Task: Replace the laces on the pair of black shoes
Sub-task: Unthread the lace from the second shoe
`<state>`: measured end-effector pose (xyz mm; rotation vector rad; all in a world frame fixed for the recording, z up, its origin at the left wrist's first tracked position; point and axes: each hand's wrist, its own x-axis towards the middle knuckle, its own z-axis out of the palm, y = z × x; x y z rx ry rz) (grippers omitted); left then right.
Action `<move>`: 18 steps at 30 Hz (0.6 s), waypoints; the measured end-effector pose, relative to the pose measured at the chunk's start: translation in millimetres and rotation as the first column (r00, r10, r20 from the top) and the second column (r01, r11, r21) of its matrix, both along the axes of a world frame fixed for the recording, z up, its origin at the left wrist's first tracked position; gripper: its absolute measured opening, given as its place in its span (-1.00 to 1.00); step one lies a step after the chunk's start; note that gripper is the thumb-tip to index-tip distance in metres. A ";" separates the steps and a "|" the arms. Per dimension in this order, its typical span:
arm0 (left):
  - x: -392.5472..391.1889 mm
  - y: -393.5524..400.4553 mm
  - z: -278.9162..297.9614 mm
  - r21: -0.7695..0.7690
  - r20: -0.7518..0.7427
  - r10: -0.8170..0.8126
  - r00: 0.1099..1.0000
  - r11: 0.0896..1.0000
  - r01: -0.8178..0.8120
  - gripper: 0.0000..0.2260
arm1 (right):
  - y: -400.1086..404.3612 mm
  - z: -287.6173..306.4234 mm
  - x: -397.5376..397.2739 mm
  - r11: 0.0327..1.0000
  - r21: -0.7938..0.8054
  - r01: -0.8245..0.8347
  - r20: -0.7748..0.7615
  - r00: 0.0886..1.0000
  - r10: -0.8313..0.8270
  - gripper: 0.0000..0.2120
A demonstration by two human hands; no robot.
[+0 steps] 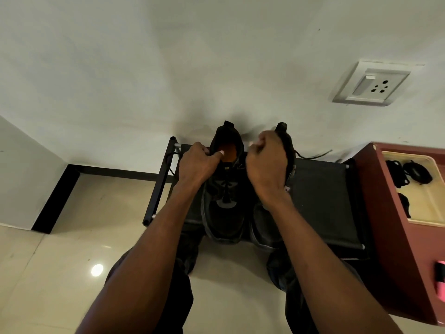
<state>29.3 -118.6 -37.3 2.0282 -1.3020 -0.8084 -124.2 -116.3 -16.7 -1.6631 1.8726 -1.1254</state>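
Black shoes sit side by side on a low black rack (pixel 322 189) against the wall, toes toward the person: left shoe (pixel 224 208) with its orange insole showing and lace threaded down the tongue, right shoe (pixel 265 225) partly hidden by the forearm. Left hand (pixel 198 163) rests at the left shoe's collar, fingers loosely curled; whether it pinches a lace, cannot tell. Right hand (pixel 266 162) is fisted over the right shoe's collar, a loose lace end (pixel 315 155) trailing beside it; spare black laces (pixel 409 174) lie in a cream tray (pixel 426 220) on the maroon cabinet (pixel 395 261).
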 end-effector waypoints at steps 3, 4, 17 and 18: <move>-3.0 5.2 0.9 0.047 0.062 -0.045 0.997 0.998 0.042 -0.65 | 12.5 -9.5 23.4 0.978 0.167 -0.122 -0.200 0.968 0.155 -0.67; -2.1 5.4 0.5 0.058 0.056 -0.078 0.995 0.995 0.075 -0.68 | 14.6 -13.4 27.1 0.974 0.189 -0.128 -0.240 0.955 0.172 -0.61; 14.6 13.1 -9.8 0.027 -0.140 -0.122 0.983 0.992 0.127 -0.76 | 3.7 -22.4 9.7 0.964 0.242 -0.111 -0.135 0.980 0.147 -0.70; 12.9 13.6 -10.7 0.010 -0.139 -0.115 0.984 0.993 0.118 -0.75 | 4.7 -22.8 10.5 0.966 0.227 -0.120 -0.135 0.979 0.153 -0.72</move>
